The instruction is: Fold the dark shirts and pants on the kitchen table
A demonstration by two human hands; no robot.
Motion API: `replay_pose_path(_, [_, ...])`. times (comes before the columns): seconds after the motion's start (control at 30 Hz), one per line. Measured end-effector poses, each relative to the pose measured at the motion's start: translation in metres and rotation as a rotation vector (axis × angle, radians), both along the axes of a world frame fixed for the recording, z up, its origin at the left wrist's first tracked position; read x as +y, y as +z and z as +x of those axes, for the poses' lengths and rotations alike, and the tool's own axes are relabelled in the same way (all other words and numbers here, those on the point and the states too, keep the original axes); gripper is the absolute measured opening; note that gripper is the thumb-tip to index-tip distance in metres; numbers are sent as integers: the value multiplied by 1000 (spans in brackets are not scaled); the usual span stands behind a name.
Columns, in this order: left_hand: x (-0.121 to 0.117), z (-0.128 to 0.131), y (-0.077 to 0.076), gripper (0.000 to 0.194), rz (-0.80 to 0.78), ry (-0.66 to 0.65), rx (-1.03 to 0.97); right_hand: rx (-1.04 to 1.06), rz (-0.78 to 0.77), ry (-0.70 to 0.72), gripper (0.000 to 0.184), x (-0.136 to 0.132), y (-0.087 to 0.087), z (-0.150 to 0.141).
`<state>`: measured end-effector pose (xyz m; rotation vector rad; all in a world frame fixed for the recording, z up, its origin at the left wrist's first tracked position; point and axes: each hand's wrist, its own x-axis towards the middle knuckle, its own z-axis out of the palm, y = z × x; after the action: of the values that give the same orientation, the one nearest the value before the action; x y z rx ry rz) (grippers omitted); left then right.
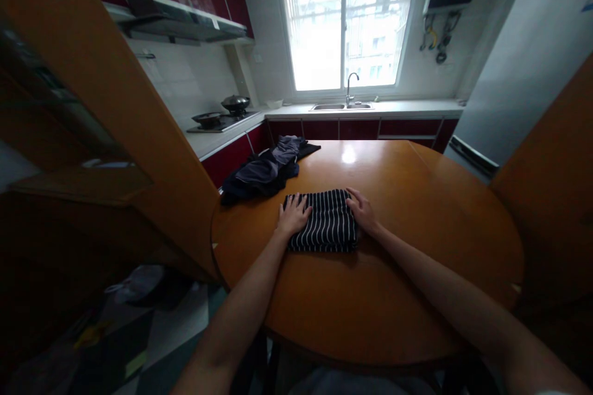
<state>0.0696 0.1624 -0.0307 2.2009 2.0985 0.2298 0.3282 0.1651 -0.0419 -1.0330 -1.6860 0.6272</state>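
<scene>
A black cloth with white stripes (327, 222), folded into a flat rectangle, lies on the wooden table (393, 308) in front of me. It looks like a garment, though the folds hide which kind. My left hand (294, 215) rests on its left side, fingers spread flat over the fabric. At the right edge, my right hand (363, 211) touches the cloth with its fingers stretched out along the side. Neither hand grips the fabric.
A loose pile of dark clothes (269, 170) lies at the table's far left. Beyond the table are a sink (343, 107), a stove with a lidded pan (236, 103), and a refrigerator (519, 68) on the right. Wooden frames flank the table.
</scene>
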Motion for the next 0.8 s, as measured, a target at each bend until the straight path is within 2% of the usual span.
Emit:
replay_pose_path(0.07, [0,2,0,63,8,2,0,-53,112,128,52,-33,3,10])
replay_pose_path(0.13, [0,3,-1,62,19,1,9,-212,197,229,59,-63,5,17])
replay_pose_path(0.23, [0,2,-2,61,32,-4,24,-408,256,194,75,-87,6,13])
replay_pose_path(0.37, [2,0,-4,61,40,0,38,-570,246,100,85,-84,4,-3])
replay_pose_path(0.47, [2,0,-5,61,52,6,52,-735,258,139,80,-85,1,-2])
replay_pose_path(0.6, [1,0,-5,61,59,10,41,-879,240,170,72,-106,1,13])
replay_pose_path(0.7, [-1,1,-3,60,52,8,20,-869,203,192,66,-115,7,18])
replay_pose_path(0.8, [-2,3,-1,60,44,10,5,-765,106,152,55,-100,20,7])
